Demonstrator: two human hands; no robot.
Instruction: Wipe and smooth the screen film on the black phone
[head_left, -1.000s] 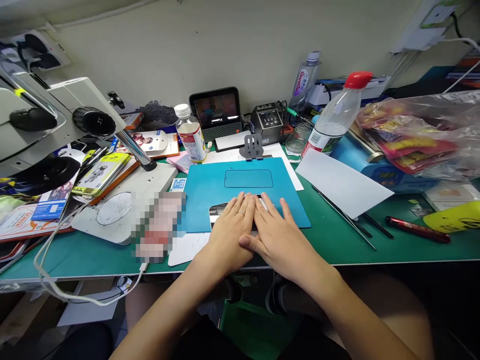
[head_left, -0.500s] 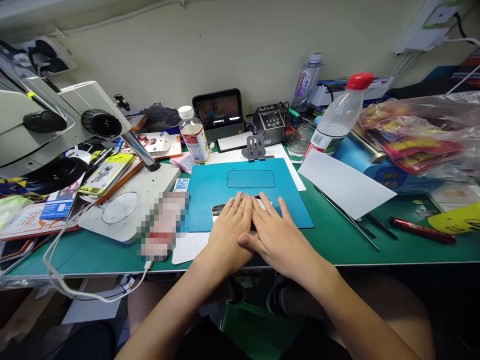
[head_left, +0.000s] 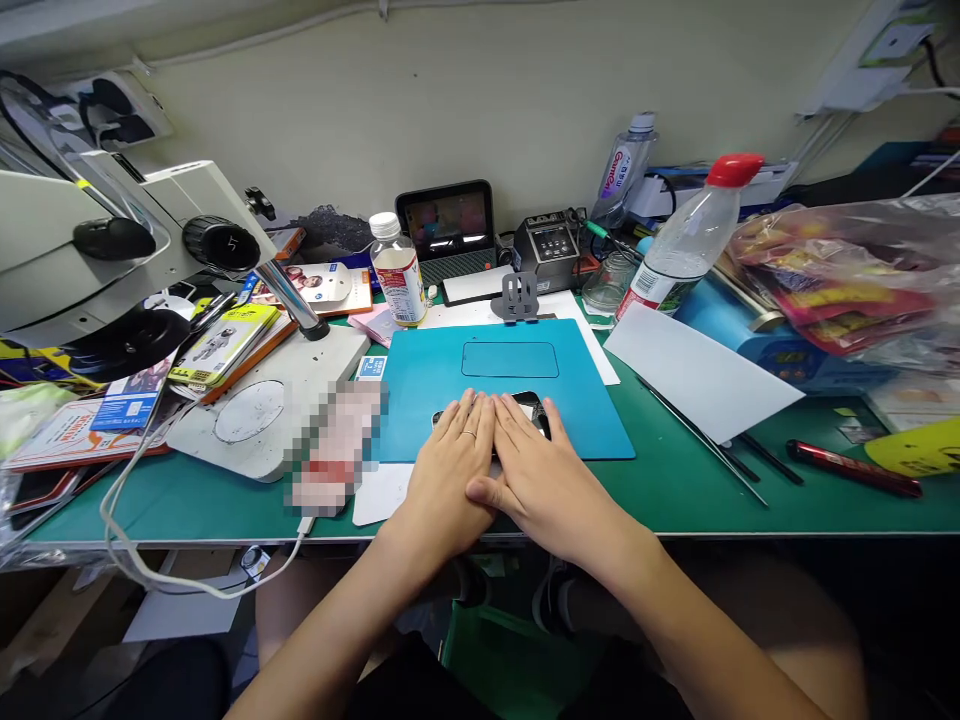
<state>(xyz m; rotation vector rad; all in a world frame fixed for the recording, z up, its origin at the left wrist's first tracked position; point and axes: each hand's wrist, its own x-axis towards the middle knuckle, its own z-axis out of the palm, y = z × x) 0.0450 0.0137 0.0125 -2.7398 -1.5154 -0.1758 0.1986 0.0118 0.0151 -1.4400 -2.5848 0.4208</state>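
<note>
“Pressing looked like the step in hand, judging by your flat pose. Where was the phone (head_left: 541, 412), if that was what it was?”

“On the blue mat (head_left: 592, 400), near the mat's front edge, on your side of the drawn outline (head_left: 510, 360). Your left hand (head_left: 448, 480) and right hand (head_left: 551, 490) covered most of it, and only bits of dark edge showed past them.”

“And your grip?”

“No pinch that could be seen. The left lay palm down, its fingers close together; the right lay flat beside it, its little finger spread away and its thumb crossing onto the back of the left. How hard you bore down could not be told.”

“What made for good work there?”

“Even weight, most likely. Flat fingers shared the load better than fingertips, so the level pose suited you. The danger, as a judgement, was leaning through one palm, which could have tipped or slid the phone. Straight-down force was probably safer.”

“And the edges?”

“Those peeking out seemed to get little of your weight, so they probably deserved the same gentle pressure.”
</note>
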